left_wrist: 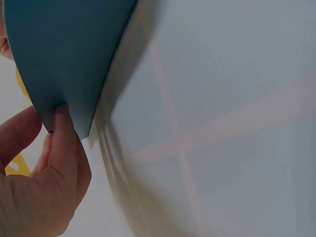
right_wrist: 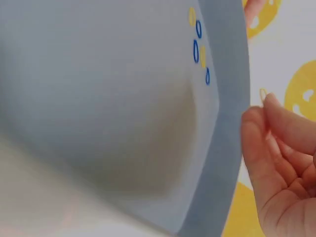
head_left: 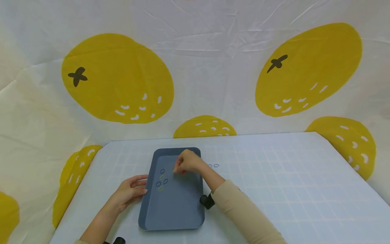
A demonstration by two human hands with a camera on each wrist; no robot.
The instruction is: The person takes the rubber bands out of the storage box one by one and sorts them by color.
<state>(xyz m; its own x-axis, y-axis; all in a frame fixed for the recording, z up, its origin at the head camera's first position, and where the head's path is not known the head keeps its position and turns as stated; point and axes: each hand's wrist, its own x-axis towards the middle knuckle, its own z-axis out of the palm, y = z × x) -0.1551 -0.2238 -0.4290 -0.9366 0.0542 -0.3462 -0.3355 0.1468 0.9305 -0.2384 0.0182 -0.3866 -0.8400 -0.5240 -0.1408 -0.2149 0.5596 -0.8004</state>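
Note:
My right hand (head_left: 186, 162) is over the far part of a blue-grey tray (head_left: 173, 213). Its thumb and forefinger pinch a small yellow rubber band (right_wrist: 262, 94), which stands up from the fingertips in the right wrist view. On the tray floor, left of that hand, lie several thin loops, among them a blue rubber band (head_left: 162, 171) and another yellow one (head_left: 160, 188). At the tray's left side, my left hand (head_left: 131, 191) touches the outer wall with extended fingers and thumb, as the left wrist view also shows (left_wrist: 49, 168).
Right of the tray, on the white gridded table (head_left: 289, 176), lie blue loops (head_left: 216, 165) near its far corner. A black wrist device (head_left: 207, 201) sits by the tray's right edge. Behind the table hangs a white cloth (head_left: 213, 67) printed with yellow fruit.

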